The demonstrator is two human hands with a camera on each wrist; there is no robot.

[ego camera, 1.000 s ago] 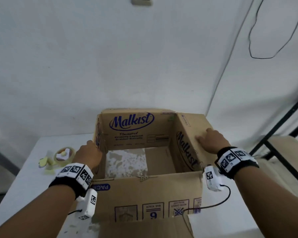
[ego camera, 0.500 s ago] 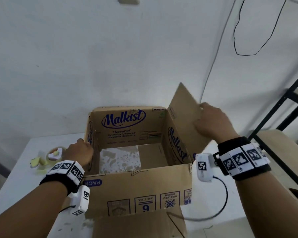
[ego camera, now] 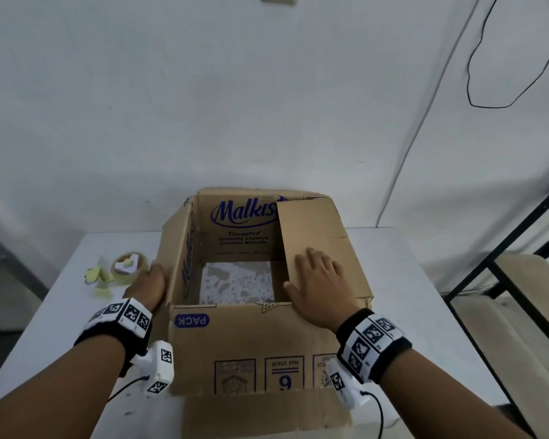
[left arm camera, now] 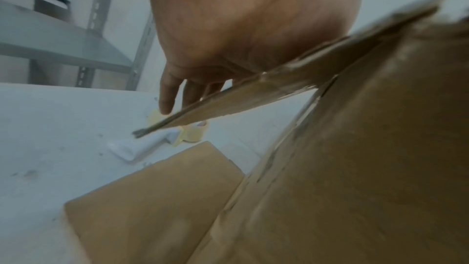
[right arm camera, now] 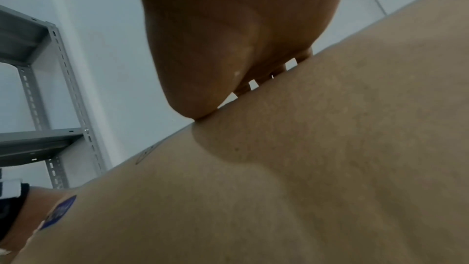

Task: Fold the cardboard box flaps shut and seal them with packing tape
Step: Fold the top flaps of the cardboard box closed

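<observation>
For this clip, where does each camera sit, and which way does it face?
Head: looks forward and down at the cardboard box; both forearms show, right hand flat on the right flap.
Left wrist: looks along the left hand holding the left flap.
Right wrist: looks along the palm pressing cardboard.
Shared: head and left wrist both show the tape roll.

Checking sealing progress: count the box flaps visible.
3: right flap folded in under right hand; left flap propped by left hand; near flap hanging outward. Far one may be hidden.
</observation>
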